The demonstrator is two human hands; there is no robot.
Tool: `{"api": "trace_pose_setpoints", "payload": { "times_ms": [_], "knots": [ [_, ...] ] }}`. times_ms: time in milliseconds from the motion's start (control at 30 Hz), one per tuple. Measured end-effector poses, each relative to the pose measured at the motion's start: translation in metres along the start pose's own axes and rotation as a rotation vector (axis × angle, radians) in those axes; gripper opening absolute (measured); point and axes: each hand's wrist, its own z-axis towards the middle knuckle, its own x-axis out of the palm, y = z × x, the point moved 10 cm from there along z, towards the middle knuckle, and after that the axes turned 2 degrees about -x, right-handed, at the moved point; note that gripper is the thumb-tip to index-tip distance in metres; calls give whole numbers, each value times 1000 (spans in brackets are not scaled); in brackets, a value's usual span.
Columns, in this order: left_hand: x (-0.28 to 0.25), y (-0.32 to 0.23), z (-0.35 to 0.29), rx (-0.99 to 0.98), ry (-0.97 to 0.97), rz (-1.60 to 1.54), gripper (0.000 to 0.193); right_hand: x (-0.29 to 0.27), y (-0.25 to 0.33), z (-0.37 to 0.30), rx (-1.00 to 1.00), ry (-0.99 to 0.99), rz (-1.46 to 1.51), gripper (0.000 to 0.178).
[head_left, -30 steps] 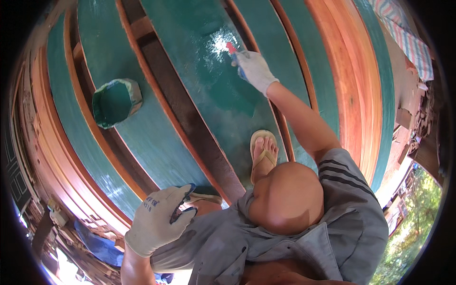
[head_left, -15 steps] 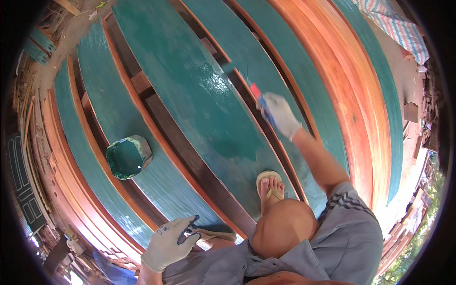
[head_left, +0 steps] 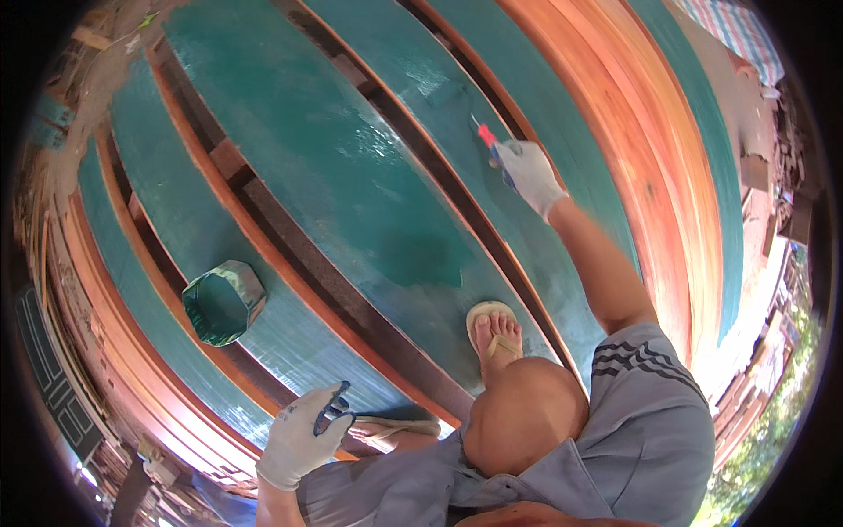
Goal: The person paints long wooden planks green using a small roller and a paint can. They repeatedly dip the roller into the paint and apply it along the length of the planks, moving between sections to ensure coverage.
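Note:
My right hand [head_left: 528,173], in a white work glove, is closed around the red handle of a small paint roller [head_left: 486,134]. The roller's head rests against a green-painted plank [head_left: 457,114] right of the middle, where its outline blends into the paint. My left hand [head_left: 303,433], gloved too with dark blue finger coating, hovers at the lower left with fingers apart and nothing in it. Beyond it a cut-down container of green paint [head_left: 224,303] stands on a plank. Fresh, glossy green covers much of the wide middle plank [head_left: 325,158].
Dark gaps [head_left: 294,224] run between the planks. Bare orange-brown wood [head_left: 645,176] lies to the right, with more stacked at the left [head_left: 132,351]. My sandalled foot [head_left: 494,332] is on the middle plank. A striped sheet [head_left: 733,35] lies at the upper right.
My right hand has moved the roller from the edge of the middle plank onto the plank to its right. My left hand stays nearly where it was; the view has shifted slightly.

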Motion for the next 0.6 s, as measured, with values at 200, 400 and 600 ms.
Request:
{"api": "trace_pose_setpoints", "payload": {
  "times_ms": [200,400,600],
  "knots": [
    [7,4,10,-27,71,-33,48,-37,-104,-136,226,-3,-123,48],
    [12,-5,3,56,47,-8,47,-63,-176,-262,510,19,-140,44],
    [11,-6,-12,129,14,-10,49,-78,-174,-284,525,55,247,39]
  ]
}}
